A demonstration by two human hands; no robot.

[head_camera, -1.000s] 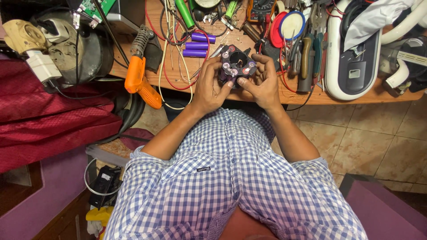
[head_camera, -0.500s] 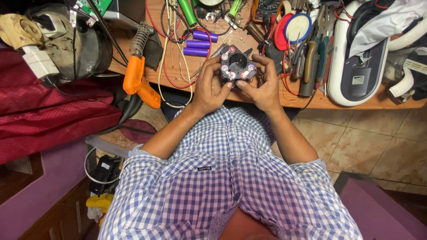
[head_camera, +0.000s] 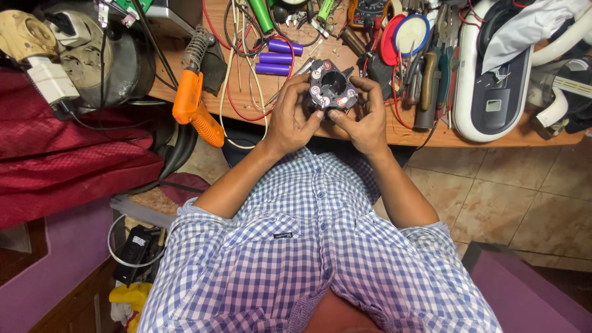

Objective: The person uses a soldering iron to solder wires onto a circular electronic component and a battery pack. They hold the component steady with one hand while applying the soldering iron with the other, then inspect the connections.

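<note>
Cluttered wooden workbench (head_camera: 259,98): a black round cell holder (head_camera: 332,89), lifted slightly nearer than a second ago, is clasped by left hand (head_camera: 295,120) and right hand (head_camera: 365,117), thumbs apparently pressing its cell ends; purple cells (head_camera: 279,58) and orange soldering gun (head_camera: 194,105) lie beside

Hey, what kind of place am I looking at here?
Probably a home electronics repair bench. An orange-handled soldering gun, purple cylindrical battery cells and red wires lie on the cluttered wooden worktop, and both hands hold a black round battery holder.
</note>
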